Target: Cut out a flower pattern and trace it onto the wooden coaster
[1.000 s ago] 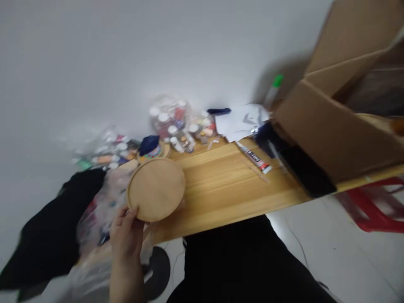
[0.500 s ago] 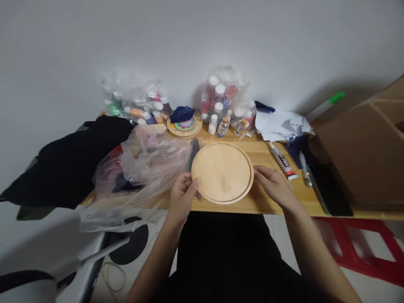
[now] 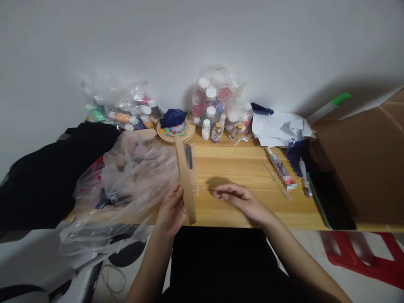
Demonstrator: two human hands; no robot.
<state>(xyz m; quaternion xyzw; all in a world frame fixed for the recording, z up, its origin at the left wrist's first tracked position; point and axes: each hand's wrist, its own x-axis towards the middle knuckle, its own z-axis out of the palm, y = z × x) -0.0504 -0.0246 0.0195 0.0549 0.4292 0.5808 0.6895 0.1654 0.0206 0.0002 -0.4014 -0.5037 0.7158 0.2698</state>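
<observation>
A round wooden board (image 3: 184, 181) stands on edge in my left hand (image 3: 173, 210), so I see its narrow rim almost straight on. My left fingers are closed around its lower left side. To the right of the board, my right hand (image 3: 236, 198) hovers over the wooden table (image 3: 227, 168), fingers loosely curved and apart, nothing in them. Behind the board lie a clear flat packet with dark slim items (image 3: 189, 156) and a decorated wooden disc (image 3: 176, 128), partly covered by dark blue plastic.
Left: a crumpled clear plastic bag (image 3: 135, 168) and black cloth (image 3: 57, 168). Back: bagged bottles (image 3: 211, 92) and several small bottles (image 3: 216, 132). Right: white papers (image 3: 280, 128), a glue tube (image 3: 282, 168), a white pen-like tool (image 3: 305, 176), a phone (image 3: 333, 200) and a cardboard box (image 3: 362, 160).
The board has turned from face-up to edge-on and shifted left with my left hand. My right hand has let go of its rim and moved left over the table.
</observation>
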